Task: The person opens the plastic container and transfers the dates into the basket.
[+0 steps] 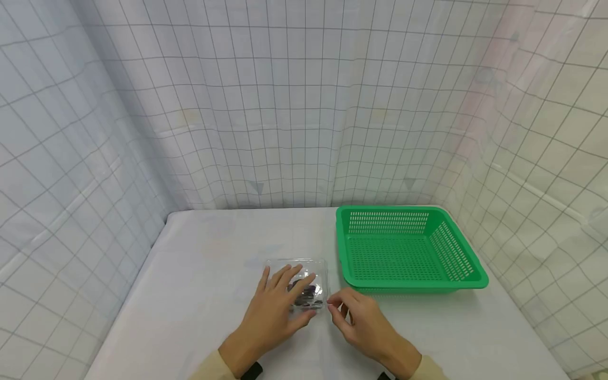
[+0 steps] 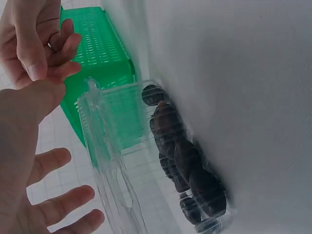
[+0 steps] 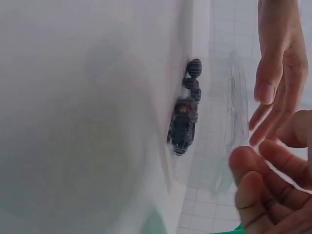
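Observation:
A clear plastic clamshell box [image 1: 320,268] lies on the table, its lid over a layer of dark, rounded pieces [image 2: 190,161] at the bottom. They look like dark fruit, but I cannot tell the kind. Over the box's left part hovers my left hand [image 1: 273,311], fingers straight and spread, thumb out toward the front edge. My right hand [image 1: 363,322] is at the box's front right corner, with fingers loosely bent and the thumb near the index finger. Nothing shows between them. In the right wrist view, a gap separates that thumb from the fingers.
A green plastic basket [image 1: 413,285] with slotted walls stands to the right of the box, behind my right hand. A white cloth covers the table [image 1: 199,295]. White gridded curtains [image 1: 294,105] hang at the back and on both sides.

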### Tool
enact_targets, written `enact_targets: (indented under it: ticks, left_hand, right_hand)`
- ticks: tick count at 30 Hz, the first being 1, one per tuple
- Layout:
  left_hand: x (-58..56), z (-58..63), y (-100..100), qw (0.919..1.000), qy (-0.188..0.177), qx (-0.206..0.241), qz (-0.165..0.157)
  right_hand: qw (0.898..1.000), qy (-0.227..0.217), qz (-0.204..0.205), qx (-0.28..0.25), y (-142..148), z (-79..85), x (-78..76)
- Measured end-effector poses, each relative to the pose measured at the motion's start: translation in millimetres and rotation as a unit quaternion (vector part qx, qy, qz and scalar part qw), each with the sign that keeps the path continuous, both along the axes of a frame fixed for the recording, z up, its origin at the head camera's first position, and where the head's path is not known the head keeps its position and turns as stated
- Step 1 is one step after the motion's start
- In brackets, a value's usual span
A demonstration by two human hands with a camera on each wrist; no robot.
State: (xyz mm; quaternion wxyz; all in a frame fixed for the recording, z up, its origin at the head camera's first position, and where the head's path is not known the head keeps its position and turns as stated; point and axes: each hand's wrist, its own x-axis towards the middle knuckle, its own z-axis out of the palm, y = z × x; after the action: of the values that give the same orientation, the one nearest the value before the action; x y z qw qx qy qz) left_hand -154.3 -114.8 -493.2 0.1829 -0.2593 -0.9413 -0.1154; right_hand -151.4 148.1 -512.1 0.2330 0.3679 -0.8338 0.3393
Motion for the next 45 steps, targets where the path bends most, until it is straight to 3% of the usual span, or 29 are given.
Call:
enact_targets:
  ticks: [4,8,14,20,26,32,39,45]
  left_hand:
    - [-5.2,-3.4,7.3,0.9989,0.033,-0.004,-0.035]
    - [-11.6,-6.9,14.6,0.9956,0.058,0.003,-0.074]
    - [-19.5,-8.3,24.7,0.9939,0.051,-0.003,-0.098]
    - [-26.0,-8.4,31.6,0.9935,0.05,-0.016,-0.101]
    - [-28.0,-9.1,34.4,0.9924,0.075,-0.03,-0.093]
    - [-25.8,-11.3,35.4,0.992,0.082,-0.019,-0.094]
    - [-24.3,-13.0,33.7,0.9895,0.091,-0.001,-0.112]
    - [-25.6,-12.1,33.1,0.9876,0.096,-0.003,-0.124]
  right_hand:
    - [0.994,-0.107,-0.01,-0.003,1.7,-2.4,-1.3]
    - [0.975,-0.223,-0.021,-0.004,6.1,-0.6,-5.6]
    - [0.927,-0.373,-0.01,-0.04,13.3,0.7,-15.2]
    - [0.872,-0.471,0.025,-0.128,16.8,-6.9,-21.4]
    - [0.82,-0.535,0.059,-0.196,11.4,-12.4,-20.0]
    - [0.795,-0.56,0.062,-0.224,6.5,-13.1,-17.9]
    - [0.76,-0.589,0.075,-0.265,3.6,-19.5,-16.6]
    - [0.742,-0.604,0.088,-0.278,2.2,-20.4,-16.9]
